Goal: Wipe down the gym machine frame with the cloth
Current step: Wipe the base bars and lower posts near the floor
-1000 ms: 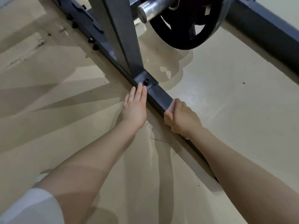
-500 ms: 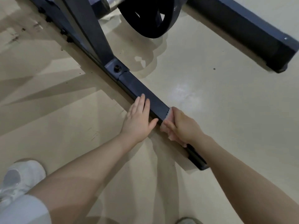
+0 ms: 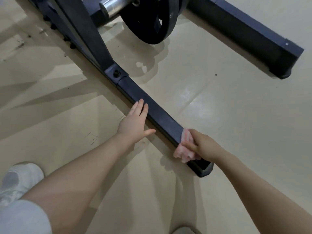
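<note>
Since the earlier frames, the right hand has slid the pink cloth along the floor bar of the frame toward its near end, and the left hand has followed it away from the bolted joint.

Nearest the viewer, two bare forearms reach forward from the bottom corners. A white sneaker sits on the floor at lower left, beside a pale grey sleeve or trouser leg.

To the right, the right hand grips the bunched cloth, its fingers curled over the fabric and pressing it onto the top and near side of the dark blue bar. The cloth lies just short of the black end cap of the bar.

Further along, the left hand rests flat on the beige floor with its fingers straight and close together, their tips touching the side of the bar and the thumb spread toward the cloth. The two hands are apart, with bare bar between them.

Beyond them, a bolt fixes a slanted upright post to the bar. Behind that hangs a black weight plate on a shiny steel sleeve, just above the floor. At far right lies a second dark floor bar of the machine, well apart from the hands.
</note>
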{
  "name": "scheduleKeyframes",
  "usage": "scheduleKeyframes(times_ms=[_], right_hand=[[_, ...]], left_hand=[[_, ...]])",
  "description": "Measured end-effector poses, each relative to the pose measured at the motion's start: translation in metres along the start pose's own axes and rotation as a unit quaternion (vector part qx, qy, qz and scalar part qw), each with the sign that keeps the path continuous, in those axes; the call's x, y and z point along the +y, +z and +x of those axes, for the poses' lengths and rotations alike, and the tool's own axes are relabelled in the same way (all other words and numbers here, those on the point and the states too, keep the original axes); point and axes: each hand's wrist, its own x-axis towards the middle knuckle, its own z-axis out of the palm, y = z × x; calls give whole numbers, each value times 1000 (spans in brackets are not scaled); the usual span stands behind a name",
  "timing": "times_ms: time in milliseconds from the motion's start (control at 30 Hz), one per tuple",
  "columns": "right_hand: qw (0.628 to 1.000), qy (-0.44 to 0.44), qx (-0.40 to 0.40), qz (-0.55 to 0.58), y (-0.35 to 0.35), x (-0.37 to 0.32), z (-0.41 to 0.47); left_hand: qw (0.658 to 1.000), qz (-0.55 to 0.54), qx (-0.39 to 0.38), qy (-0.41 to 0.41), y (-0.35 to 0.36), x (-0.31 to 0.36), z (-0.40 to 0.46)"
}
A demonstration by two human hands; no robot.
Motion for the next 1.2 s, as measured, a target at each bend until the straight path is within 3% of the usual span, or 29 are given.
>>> scheduleKeyframes(times_ms=[100, 200, 333, 500, 633, 700, 767, 933, 1033, 1200], right_hand=[[995, 92, -18, 24, -9, 15, -11], [998, 49, 5, -33, -5, -12, 16], [998, -24, 62, 17, 11, -36, 30], [999, 37, 8, 35, -5, 0, -5], [998, 27, -23, 51, -8, -45, 12], [998, 2, 13, 64, 3, -68, 24], [998, -9, 68, -11, 8, -80, 24], [995, 26, 68, -66, 8, -77, 22], [977, 14, 124, -175, 22, -94, 56], [968, -23, 185, -166, 38, -131, 109]], left_hand=[[1000, 10, 2, -2, -3, -2, 0], [1000, 14, 3, -4, -3, -4, 2], [1000, 5, 1, -3, -2, -8, 3], [1000, -2, -10, -4, -4, -7, 6], [1000, -1, -8, -3, 1, -8, 7], [1000, -6, -2, 1, 1, -11, 7], [1000, -20, -12, 15, -5, -16, 8], [997, -15, -27, 68, -18, -40, 10], [999, -23, 14, 42, -13, -59, 16], [991, -111, 73, -8, -18, -75, 34]])
